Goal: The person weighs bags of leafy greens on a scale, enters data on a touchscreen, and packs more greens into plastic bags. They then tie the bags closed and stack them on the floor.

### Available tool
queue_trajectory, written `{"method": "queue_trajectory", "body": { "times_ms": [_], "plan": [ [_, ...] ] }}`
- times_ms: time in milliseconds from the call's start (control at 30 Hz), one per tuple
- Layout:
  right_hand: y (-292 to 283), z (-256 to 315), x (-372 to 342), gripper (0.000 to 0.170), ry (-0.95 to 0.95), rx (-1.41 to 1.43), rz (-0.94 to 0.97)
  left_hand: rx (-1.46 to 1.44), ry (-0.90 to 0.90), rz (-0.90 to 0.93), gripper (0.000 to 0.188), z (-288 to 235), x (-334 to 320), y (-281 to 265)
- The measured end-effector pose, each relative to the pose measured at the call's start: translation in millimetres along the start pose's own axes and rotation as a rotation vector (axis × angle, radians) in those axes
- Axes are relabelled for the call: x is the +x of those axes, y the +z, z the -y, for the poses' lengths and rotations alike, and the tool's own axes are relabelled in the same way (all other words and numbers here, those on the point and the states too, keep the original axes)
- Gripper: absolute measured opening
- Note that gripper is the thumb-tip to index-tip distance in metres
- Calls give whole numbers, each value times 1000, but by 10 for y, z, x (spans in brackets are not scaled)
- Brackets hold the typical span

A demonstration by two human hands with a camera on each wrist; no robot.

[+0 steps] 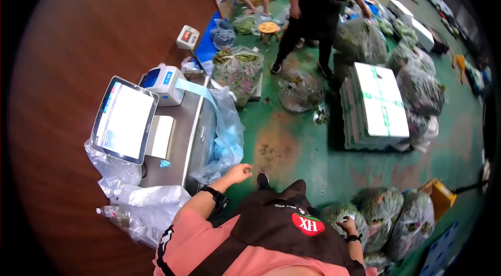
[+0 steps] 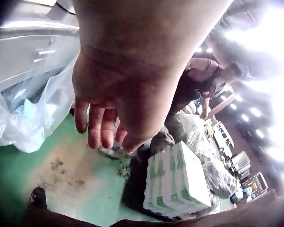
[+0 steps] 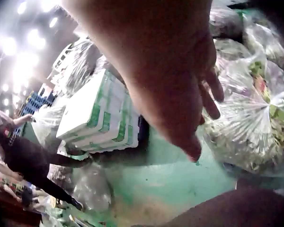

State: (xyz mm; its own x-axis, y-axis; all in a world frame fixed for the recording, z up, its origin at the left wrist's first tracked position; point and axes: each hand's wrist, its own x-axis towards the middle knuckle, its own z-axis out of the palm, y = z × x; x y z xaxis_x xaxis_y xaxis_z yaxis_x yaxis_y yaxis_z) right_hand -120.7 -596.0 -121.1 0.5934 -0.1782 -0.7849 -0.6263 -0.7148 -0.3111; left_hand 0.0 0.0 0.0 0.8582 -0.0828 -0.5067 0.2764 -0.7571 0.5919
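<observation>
The left hand (image 1: 238, 173) hangs over the green floor beside the counter's trailing plastic bags, its fingers relaxed and holding nothing; in the left wrist view the same hand (image 2: 118, 104) has its fingers loosely bent. On the other side of the body, the right hand (image 1: 347, 225) is over a clear bag of leafy greens (image 1: 334, 214) in the head view. The right wrist view has the right hand (image 3: 180, 104) with loose, slightly spread fingers, gripping nothing, beside a tied bag of greens (image 3: 246, 127).
A metal counter (image 1: 177, 156) bears a screen (image 1: 124, 120) and a label printer (image 1: 164, 84). White foam boxes (image 1: 381, 101) are stacked on the floor, with filled bags (image 1: 420, 88) behind. Another person (image 1: 318, 9) stands beyond, near a wooden stool (image 1: 268, 28).
</observation>
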Motion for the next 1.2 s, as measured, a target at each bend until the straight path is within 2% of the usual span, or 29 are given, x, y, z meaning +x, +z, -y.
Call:
{"method": "queue_trajectory", "body": {
  "times_ms": [67,100,133,167,200,233,400,500,600,700,733,833,867,967,1067,1100,1133,1200],
  "plan": [
    [-72,85,410,57,70,531,119,-5,37,-130,39,-60,-26,-72],
    [-395,544,262,55,143,737,88,-84,105,-174,38,124,184,-233],
    [-569,981,527,54,50,667,7,-83,147,-289,37,51,322,-459],
    [-245,1419,618,55,-16,617,-1,-86,102,-356,34,172,138,-838],
    [-176,1702,688,56,-79,561,-38,-135,67,-354,33,216,16,-1108],
    [-147,1947,884,61,-168,162,-105,-153,45,-381,33,409,58,-1184],
    [-45,3648,880,76,-518,-106,-105,-257,-29,-692,33,728,-261,-1695],
    [54,4388,1090,83,-725,-238,-42,-319,-83,-942,37,969,-535,-1853],
    [116,4903,1383,84,-1063,-485,-191,-176,-267,-1119,45,1180,-748,-1886],
    [130,5393,1426,84,-977,-530,-39,-50,-435,-1185,49,966,-1059,-2276],
    [152,5499,1440,83,-1053,-574,-68,-22,-482,-1190,50,943,-1104,-2400],
    [219,5647,1761,81,-1026,-577,17,141,-488,-1364,47,1147,-1011,-2648],
    [212,5680,1848,78,-1151,-634,4,181,-506,-1375,44,1165,-996,-2728],
    [132,5823,2080,75,-1039,-588,132,205,-620,-1401,40,1159,-916,-2937],
    [-116,5951,2484,69,-1074,-651,174,236,-734,-1423,40,1113,-834,-3048],
    [-176,6019,2591,68,-1069,-655,188,238,-771,-1487,39,1093,-806,-3061],
    [-231,6228,2395,63,-966,-657,204,241,-809,-1552,39,1073,-808,-3044],
    [-343,6478,2538,62,-882,-705,122,206,-945,-1639,38,987,-827,-3014]
  ]
}}
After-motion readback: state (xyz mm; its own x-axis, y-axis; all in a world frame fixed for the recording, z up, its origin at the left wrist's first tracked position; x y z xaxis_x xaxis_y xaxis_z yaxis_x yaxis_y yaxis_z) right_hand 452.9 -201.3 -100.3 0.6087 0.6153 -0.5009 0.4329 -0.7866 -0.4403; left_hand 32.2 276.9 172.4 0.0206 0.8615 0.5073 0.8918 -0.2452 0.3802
